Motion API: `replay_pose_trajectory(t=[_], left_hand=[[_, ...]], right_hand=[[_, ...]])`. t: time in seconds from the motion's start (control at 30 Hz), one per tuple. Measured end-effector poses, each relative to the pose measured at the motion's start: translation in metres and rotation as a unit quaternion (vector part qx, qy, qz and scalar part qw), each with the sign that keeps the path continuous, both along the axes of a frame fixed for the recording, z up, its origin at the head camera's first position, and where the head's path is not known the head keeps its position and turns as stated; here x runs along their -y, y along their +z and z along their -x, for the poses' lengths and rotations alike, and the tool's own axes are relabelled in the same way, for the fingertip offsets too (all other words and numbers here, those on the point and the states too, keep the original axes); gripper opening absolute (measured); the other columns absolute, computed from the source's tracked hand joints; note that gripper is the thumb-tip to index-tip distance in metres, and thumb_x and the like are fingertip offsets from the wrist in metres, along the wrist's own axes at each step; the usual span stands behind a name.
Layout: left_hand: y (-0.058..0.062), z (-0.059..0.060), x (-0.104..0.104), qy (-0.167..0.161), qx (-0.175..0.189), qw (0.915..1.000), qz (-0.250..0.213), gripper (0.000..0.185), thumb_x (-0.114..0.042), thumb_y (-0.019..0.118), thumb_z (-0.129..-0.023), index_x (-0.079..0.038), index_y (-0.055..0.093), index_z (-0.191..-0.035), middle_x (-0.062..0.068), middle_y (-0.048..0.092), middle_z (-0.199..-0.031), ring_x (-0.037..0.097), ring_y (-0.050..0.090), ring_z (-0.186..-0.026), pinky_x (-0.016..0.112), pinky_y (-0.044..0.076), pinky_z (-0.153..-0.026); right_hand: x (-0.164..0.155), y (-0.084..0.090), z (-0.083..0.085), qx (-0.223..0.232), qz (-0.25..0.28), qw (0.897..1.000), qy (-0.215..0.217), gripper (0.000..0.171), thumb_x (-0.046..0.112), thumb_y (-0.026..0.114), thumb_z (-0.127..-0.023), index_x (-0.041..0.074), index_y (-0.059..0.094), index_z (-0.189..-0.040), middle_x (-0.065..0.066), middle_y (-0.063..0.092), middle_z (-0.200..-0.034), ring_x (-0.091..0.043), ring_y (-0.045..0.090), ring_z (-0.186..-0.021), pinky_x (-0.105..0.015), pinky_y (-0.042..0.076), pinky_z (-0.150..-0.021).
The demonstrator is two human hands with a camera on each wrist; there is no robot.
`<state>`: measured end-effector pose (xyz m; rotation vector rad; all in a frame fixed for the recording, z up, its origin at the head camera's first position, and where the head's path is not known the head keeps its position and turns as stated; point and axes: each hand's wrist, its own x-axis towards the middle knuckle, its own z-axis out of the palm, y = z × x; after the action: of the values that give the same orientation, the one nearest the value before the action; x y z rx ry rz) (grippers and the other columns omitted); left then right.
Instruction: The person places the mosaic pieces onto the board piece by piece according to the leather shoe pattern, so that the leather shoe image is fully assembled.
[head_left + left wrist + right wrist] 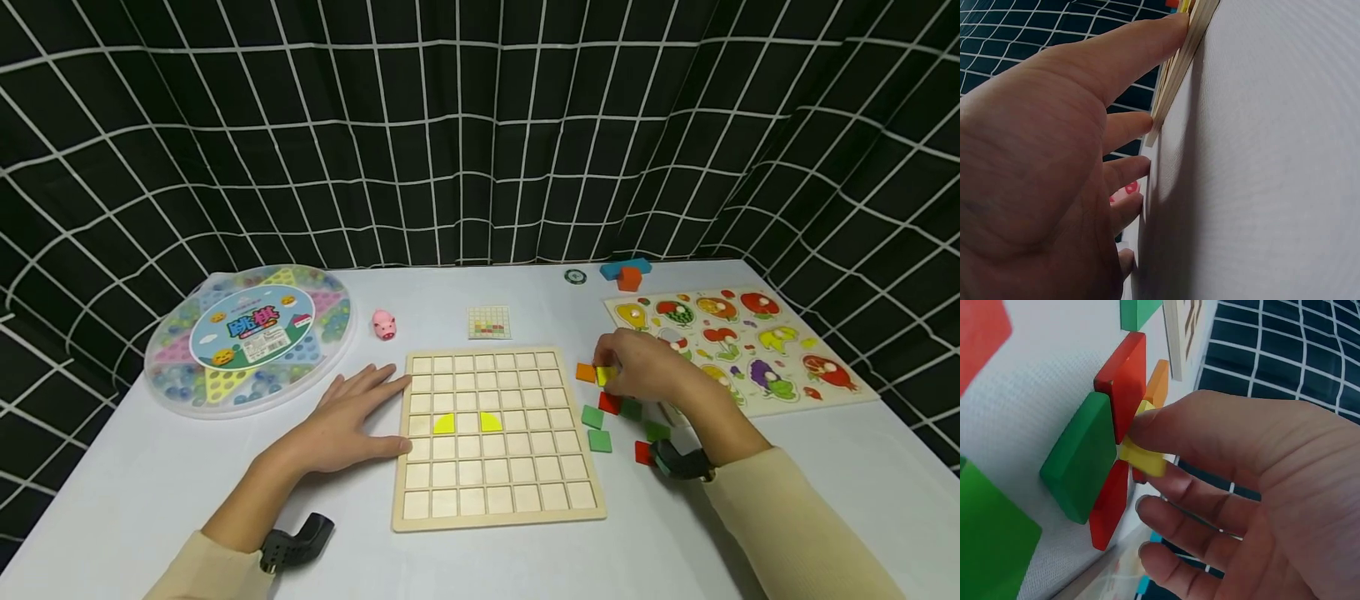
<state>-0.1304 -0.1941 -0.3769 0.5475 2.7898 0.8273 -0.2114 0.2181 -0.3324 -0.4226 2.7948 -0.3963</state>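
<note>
A wooden grid board (497, 508) lies in the middle of the white table, with two yellow quarter-round pieces (444, 424) (491, 422) set in its middle row. My left hand (378, 408) lies flat with straight fingers against the board's left edge (1179, 62). My right hand (611, 372) is to the right of the board and pinches a small yellow piece (1147, 464) between thumb (1210, 419) and forefinger. Loose orange (586, 372), red (609, 403) and green tiles (592, 417) lie around it.
A round marble game box (251, 337) sits at the back left. A pink pig figure (384, 324) and a small pattern card (489, 322) lie behind the board. A fruit puzzle board (742, 346) fills the right, with blue and orange blocks (626, 273) behind it.
</note>
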Motion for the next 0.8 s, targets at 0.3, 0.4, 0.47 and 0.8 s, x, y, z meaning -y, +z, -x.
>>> replay_pose_trajectory(t=[0.3,0.4,0.47,0.8], left_hand=[[-0.002,0.001,0.001,0.000,0.001,1.0000,0.005,0.088,-0.054,0.078,-0.085,-0.020,0.045,-0.158,0.014,0.032,-0.169,0.042,0.017,-0.159,0.066,0.001,-0.127],[-0.001,0.001,0.001,0.000,0.001,1.0000,0.001,0.087,-0.053,0.078,-0.085,-0.020,0.045,-0.158,0.014,0.032,-0.169,0.043,0.017,-0.159,0.066,0.001,-0.127],[0.000,0.001,0.001,0.000,0.000,1.0000,-0.001,0.087,-0.053,0.079,-0.085,-0.020,0.045,-0.158,0.014,0.032,-0.169,0.043,0.017,-0.159,0.066,0.001,-0.127],[-0.002,0.001,0.001,0.001,0.002,1.0000,-0.005,0.087,-0.054,0.078,-0.085,-0.020,0.045,-0.158,0.014,0.032,-0.169,0.042,0.017,-0.159,0.066,0.001,-0.127]], right_hand=[[-0.003,0.007,-0.006,-0.025,0.111,0.993,-0.010,0.010,0.005,0.076,-0.090,0.011,0.071,-0.096,-0.006,0.069,-0.093,-0.022,0.059,-0.085,-0.032,0.054,-0.071],[0.005,0.013,-0.009,-0.030,0.151,0.988,0.004,0.009,0.007,0.076,-0.091,0.009,0.072,-0.100,-0.006,0.069,-0.093,-0.021,0.059,-0.082,-0.030,0.054,-0.068],[0.014,0.017,-0.011,-0.030,0.175,0.984,0.015,0.011,0.007,0.076,-0.092,0.007,0.073,-0.102,-0.007,0.069,-0.092,-0.021,0.059,-0.081,-0.030,0.055,-0.068],[0.069,0.015,-0.024,0.060,0.252,0.963,0.076,0.011,0.003,0.073,-0.093,0.006,0.075,-0.104,-0.005,0.069,-0.087,-0.022,0.063,-0.076,-0.032,0.058,-0.070]])
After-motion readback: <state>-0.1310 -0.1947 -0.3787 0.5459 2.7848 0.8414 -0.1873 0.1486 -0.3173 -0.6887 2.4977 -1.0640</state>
